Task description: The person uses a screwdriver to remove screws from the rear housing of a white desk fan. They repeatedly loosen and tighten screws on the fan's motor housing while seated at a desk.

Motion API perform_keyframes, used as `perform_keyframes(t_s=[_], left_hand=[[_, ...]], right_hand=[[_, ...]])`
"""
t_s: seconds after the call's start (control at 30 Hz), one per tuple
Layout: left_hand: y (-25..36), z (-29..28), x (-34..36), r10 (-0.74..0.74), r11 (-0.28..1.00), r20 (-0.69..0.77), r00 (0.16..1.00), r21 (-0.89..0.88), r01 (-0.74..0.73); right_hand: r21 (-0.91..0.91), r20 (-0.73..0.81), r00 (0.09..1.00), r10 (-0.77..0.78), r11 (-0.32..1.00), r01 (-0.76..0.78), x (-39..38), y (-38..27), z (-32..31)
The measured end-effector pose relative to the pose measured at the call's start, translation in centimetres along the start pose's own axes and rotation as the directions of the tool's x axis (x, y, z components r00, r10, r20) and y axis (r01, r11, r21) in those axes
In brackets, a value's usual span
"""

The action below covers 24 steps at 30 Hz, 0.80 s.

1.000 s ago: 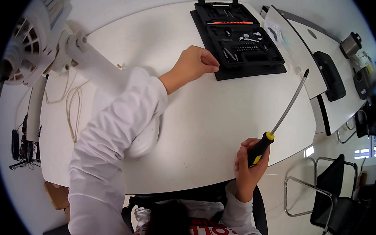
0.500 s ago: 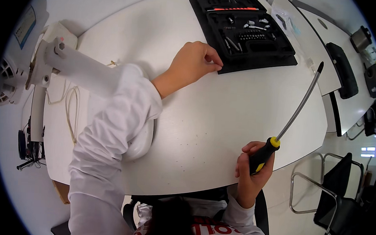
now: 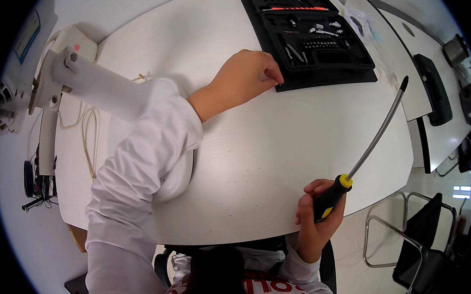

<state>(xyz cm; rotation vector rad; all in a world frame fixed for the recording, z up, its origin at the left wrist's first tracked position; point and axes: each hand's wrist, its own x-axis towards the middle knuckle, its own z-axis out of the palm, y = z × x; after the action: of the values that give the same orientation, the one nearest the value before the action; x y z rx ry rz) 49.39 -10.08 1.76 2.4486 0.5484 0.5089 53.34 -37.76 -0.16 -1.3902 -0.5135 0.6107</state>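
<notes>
My right hand [image 3: 319, 218] is wrapped round the black-and-yellow handle of a long screwdriver [image 3: 377, 138]. Its metal shaft points up and away to the right, with the dark tip in the air. Thumb and fingers of my left hand [image 3: 247, 78] are pinched together at the corner of a black mat [image 3: 329, 80]; what they hold, if anything, is too small to name. On that mat lies an opened black tool case [image 3: 346, 61] with sockets, bits and small tools in its slots.
A white fan [image 3: 103, 87] with its stand lies on the left of the white table [image 3: 279, 133], partly behind my left forearm. Its pale cord [image 3: 88, 139] loops nearby. Tiny dark specks dot the tabletop. Clear plastic bags [image 3: 369, 34] lie beyond the case; a black chair [image 3: 422, 242] stands at right.
The view has shifted slightly, so the case and mat appear a little further right. Both hands keep nearly the same pose, the right one still gripping the screwdriver.
</notes>
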Motion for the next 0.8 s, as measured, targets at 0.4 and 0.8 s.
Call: perform_keyframes(t_s=[0.4,0.8], left_hand=[[1.0,0.8,-0.1,-0.059,0.998,-0.069,0.996,-0.014,0.059],[0.9,2.4,-0.4,0.009,0.996,-0.168,0.986,0.085,0.005]], right_hand=[[-0.023,0.014,0.999,-0.033,0.999,0.033,-0.1,0.1,-0.1],[-0.061,0.033,0.999,-0.027,0.998,0.029,-0.1,0.0,0.0]])
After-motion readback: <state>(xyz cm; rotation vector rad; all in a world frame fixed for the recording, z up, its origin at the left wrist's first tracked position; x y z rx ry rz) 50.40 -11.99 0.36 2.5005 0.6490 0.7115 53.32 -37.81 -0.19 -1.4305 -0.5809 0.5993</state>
